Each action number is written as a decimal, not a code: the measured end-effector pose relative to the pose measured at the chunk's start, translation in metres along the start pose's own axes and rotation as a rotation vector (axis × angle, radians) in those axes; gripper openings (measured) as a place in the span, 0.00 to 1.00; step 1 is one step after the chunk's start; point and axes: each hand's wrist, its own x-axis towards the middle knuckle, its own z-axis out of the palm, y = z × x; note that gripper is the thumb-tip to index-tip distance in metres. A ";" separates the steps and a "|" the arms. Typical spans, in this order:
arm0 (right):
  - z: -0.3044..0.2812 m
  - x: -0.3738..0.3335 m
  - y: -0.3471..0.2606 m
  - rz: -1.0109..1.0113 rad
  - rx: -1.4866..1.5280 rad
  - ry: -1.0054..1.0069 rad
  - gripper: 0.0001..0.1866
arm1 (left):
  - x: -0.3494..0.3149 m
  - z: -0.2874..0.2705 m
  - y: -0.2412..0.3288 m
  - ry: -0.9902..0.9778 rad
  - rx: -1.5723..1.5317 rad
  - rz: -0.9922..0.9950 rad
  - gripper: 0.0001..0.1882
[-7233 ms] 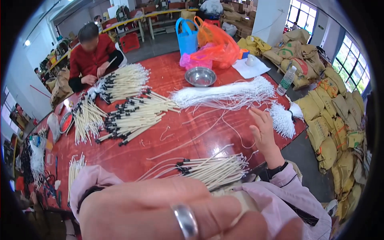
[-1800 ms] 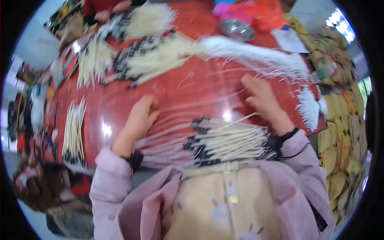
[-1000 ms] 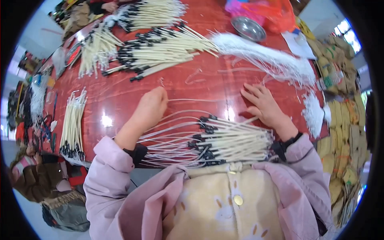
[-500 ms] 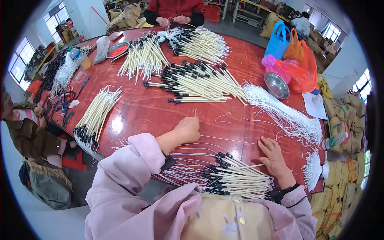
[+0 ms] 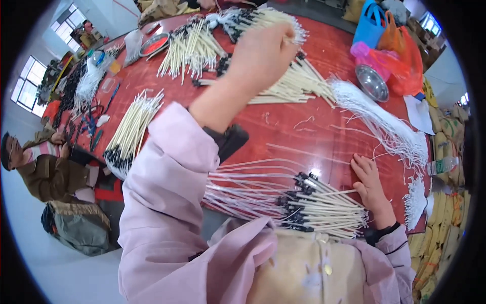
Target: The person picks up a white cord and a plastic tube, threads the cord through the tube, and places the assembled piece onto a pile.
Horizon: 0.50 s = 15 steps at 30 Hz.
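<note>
My left hand is raised over the middle pile of pale sticks with black ends, covering part of it. Its fingers are curled closed, and what is in them, if anything, is hidden. My right hand rests on the red tabletop with fingers spread, beside one end of a single white cord. Close to my body lies a bunch of pale sticks with black ends, and long white cords trail from it to the left. The right thumb is near a stick of that bunch.
More stick bundles lie left and at the back. A white cord hank, a metal bowl, a blue bag and an orange bag are on the right. A person sits at the left edge.
My left hand has lifted from the near tabletop and moved forward over the stick pile. The single cord now lies loose. My right hand stays spread on the table; the whole view has shifted.
</note>
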 end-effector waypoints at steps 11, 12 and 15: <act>0.005 -0.001 -0.001 -0.002 -0.008 0.019 0.35 | -0.053 0.109 -0.083 -0.189 0.525 0.262 0.06; 0.006 0.000 -0.001 -0.003 -0.006 0.022 0.35 | -0.052 0.111 -0.086 -0.191 0.526 0.262 0.06; 0.009 0.002 -0.002 -0.004 0.003 0.025 0.35 | -0.050 0.115 -0.096 -0.193 0.525 0.266 0.06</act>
